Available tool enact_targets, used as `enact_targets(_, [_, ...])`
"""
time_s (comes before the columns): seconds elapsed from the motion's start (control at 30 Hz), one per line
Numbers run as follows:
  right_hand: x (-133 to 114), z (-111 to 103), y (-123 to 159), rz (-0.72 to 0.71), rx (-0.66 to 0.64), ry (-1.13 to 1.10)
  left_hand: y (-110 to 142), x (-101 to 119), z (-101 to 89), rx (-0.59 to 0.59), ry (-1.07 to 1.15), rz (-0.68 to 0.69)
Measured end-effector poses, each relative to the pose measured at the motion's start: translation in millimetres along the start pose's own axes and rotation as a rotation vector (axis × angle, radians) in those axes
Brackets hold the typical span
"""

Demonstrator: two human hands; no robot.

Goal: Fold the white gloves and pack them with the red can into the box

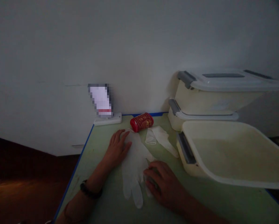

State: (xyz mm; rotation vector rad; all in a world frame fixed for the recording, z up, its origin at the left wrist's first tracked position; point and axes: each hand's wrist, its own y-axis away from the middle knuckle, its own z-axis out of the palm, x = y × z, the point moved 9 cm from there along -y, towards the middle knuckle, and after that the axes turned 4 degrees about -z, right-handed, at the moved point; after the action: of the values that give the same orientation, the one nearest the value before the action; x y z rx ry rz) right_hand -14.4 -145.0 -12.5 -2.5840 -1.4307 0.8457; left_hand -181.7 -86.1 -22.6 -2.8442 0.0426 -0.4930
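One white glove (133,158) lay on the counter (92,155) between the hands, apparently mostly spread out, cuff away from the person. The left hand (118,147) rested on it near the cuff with fingers parted; the right hand (166,186) curled at its far side, and whether it pinched anything could not be told. A second glove (163,140) lay folded and untouched beside an open plastic bin (223,133), whose inside wall showed. Behind stood an upper lidded bin (214,101) on a lower lidded bin (177,121), contents indiscernible.
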Motion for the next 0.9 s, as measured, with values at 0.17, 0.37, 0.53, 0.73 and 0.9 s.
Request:
enact_targets(0.17, [1.6,8.0,-24.9,-0.049,-0.017,0.1,-1.0,-14.2,4.5,0.014,0.033,-0.13])
enact_targets(0.37, [9.2,19.5,-35.5,-0.007,-0.049,0.024,-9.9,-39.3,-3.6,0.116,0.17,-0.252])
enact_targets(0.53, [4.3,13.3,-30.2,-0.077,-0.036,-0.039,-10.8,-57.8,-3.7,0.088,0.636,-0.458])
enact_targets(0.73, [-13.2,7.9,-23.1,-0.149,-0.004,-0.05,-7.5,-68.4,-17.6,0.238,0.623,-0.491])
enact_targets(0.9, [-9.6,7.9,-7.6,-0.118,0.042,-0.003,-3.8,-41.8,-41.3,0.432,0.209,-0.224])
